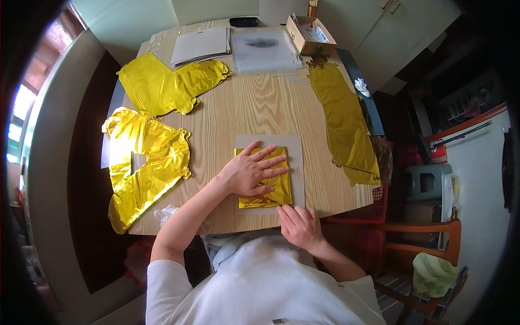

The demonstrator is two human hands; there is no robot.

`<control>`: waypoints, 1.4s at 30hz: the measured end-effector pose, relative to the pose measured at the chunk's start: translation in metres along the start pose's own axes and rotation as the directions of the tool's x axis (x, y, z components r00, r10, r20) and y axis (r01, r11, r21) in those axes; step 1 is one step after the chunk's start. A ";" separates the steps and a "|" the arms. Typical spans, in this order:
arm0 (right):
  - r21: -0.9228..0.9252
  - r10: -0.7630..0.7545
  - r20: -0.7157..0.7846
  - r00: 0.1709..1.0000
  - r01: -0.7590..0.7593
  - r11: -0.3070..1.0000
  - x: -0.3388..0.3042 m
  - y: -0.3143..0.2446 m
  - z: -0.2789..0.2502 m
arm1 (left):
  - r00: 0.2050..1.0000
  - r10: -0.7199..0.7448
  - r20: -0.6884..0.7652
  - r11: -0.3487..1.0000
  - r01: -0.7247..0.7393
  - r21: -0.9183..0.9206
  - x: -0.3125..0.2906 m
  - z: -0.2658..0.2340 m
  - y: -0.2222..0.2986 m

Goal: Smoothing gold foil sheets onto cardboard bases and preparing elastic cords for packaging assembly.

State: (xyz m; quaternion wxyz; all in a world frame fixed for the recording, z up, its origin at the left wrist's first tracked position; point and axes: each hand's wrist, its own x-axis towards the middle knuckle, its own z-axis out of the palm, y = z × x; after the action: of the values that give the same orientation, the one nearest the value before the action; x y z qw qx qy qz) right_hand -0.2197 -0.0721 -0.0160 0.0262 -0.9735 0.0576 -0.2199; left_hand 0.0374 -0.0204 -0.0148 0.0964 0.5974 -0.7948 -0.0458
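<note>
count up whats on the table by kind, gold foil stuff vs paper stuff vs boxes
Gold foil balloons laid flat: 3, top left, left, right
Folded gold foil piece under the left hand: 1
Grey card sheet, right hand at its edge: 1
Paper or plastic stacks: 2, and
Cardboard box: 1
Total: 8

Looks like a home, dining or living room. Pine wooden table (254, 108) in the middle, white cupboard doors (390, 27) at the far right, window (21, 108) on the left. Orange wooden chair (428, 238) near right with a green cloth (430, 273) draped on it. Gold foil balloons (146, 157) and a small cardboard box (310, 35) on the table: household clutter.
</note>
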 end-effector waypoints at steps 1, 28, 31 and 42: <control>-0.003 0.005 0.002 1.000 -0.005 1.000 -0.001 0.000 0.001 | 1.000 0.001 0.002 1.000 -0.001 -0.003 0.000 0.000 0.000; -0.061 -0.007 0.037 0.999 0.009 0.998 -0.002 -0.003 0.006 | 1.000 0.005 -0.002 1.000 -0.005 -0.003 -0.001 0.002 -0.001; -0.045 -0.024 0.013 1.000 0.024 0.999 0.000 -0.003 0.008 | 1.000 0.005 -0.002 1.000 -0.005 -0.007 -0.001 0.001 -0.001; -0.067 -0.010 0.055 0.998 0.014 0.998 0.001 -0.007 0.010 | 1.000 0.006 0.004 1.000 -0.006 -0.005 0.000 0.000 -0.001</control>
State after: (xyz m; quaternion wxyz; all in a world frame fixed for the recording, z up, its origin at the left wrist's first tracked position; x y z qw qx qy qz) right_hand -0.2143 -0.0646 -0.0241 -0.0062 -0.9797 0.0584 -0.1915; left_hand 0.0380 -0.0202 -0.0150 0.0965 0.5948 -0.7966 -0.0487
